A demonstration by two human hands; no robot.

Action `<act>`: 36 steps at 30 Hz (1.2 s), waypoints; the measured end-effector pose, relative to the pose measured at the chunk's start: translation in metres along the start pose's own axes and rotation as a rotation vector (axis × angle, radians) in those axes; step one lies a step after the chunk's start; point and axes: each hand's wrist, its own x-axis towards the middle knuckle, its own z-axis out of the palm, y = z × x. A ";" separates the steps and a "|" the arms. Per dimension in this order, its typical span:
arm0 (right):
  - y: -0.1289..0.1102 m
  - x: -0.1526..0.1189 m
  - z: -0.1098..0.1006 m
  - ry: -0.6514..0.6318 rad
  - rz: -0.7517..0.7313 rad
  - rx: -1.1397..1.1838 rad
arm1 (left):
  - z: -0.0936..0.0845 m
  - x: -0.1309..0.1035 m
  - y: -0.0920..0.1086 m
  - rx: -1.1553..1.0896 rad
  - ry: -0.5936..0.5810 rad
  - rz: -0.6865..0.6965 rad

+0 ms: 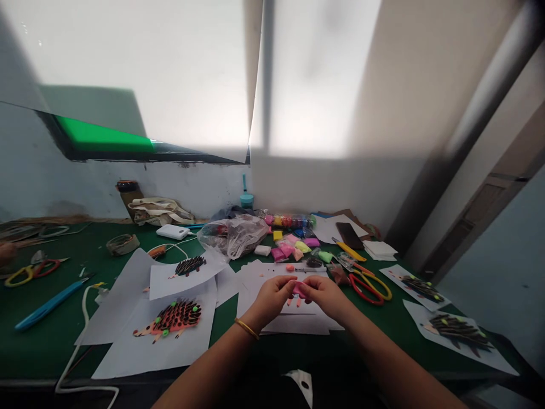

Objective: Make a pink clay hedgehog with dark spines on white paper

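My left hand (pixel 275 298) and my right hand (pixel 326 293) meet above a stack of white paper (pixel 298 325). Fingertips of both pinch a small pink piece of modelling clay (pixel 299 289); fingers partly cover it. On the top sheet, just under the hands, small pinkish-orange clay shapes (pixel 293 301) show in part. Beyond the fingers lie an orange clay lump (pixel 290 267) and a slim pen-like tool (pixel 310 269). Bagged clay in several colours (pixel 286 249) is heaped farther back.
Red-and-yellow scissors (pixel 369 287) lie right of the paper, near a yellow cutter (pixel 351 251) and a phone (pixel 349 235). Hedgehog pictures (pixel 176 318) on paper flank both sides. A blue cutter (pixel 51 305) and a white cable (pixel 84 318) are at left; a plastic bag (pixel 234 236) stands behind.
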 end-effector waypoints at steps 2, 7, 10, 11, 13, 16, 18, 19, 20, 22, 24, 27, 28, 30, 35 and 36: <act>0.002 0.001 0.000 0.041 0.005 -0.031 | 0.002 0.000 -0.003 -0.097 -0.023 -0.038; -0.005 -0.004 -0.001 -0.053 0.010 0.064 | 0.004 0.004 -0.016 -0.129 0.075 0.002; -0.009 -0.007 0.000 -0.095 0.021 0.135 | 0.005 0.006 -0.019 -0.115 0.110 0.002; -0.008 -0.007 0.001 -0.070 0.023 0.133 | 0.005 0.006 -0.019 -0.108 0.112 0.003; -0.006 -0.005 0.003 -0.001 0.017 0.084 | 0.004 0.004 -0.015 -0.082 0.103 0.006; 0.000 -0.001 0.005 0.065 -0.006 -0.022 | 0.003 0.000 -0.005 -0.001 0.007 0.016; 0.002 0.000 0.006 0.081 -0.005 -0.067 | 0.002 -0.002 0.000 0.062 -0.046 0.023; 0.002 0.000 0.007 0.085 -0.002 -0.079 | 0.002 -0.003 0.002 0.090 -0.049 0.029; 0.002 0.000 0.007 0.087 0.001 -0.088 | 0.002 -0.004 0.002 0.114 -0.038 0.037; 0.001 -0.002 0.006 0.090 0.009 -0.091 | 0.002 -0.004 0.002 0.139 -0.011 0.044; -0.001 -0.004 0.004 0.062 0.012 -0.050 | 0.003 -0.003 0.000 0.108 -0.005 0.003; -0.004 -0.008 0.000 -0.013 -0.006 0.025 | 0.002 -0.002 -0.002 -0.034 -0.029 -0.104; -0.004 -0.008 -0.002 -0.026 -0.009 0.027 | 0.002 -0.002 -0.002 -0.081 -0.044 -0.131; -0.002 -0.008 -0.005 -0.016 -0.004 0.004 | -0.001 -0.003 0.000 -0.145 -0.099 -0.164; 0.004 -0.006 -0.007 0.079 0.007 -0.159 | -0.010 -0.005 0.007 -0.131 -0.317 -0.144; 0.004 -0.006 -0.007 0.080 0.006 -0.198 | -0.010 -0.004 0.008 -0.101 -0.320 -0.121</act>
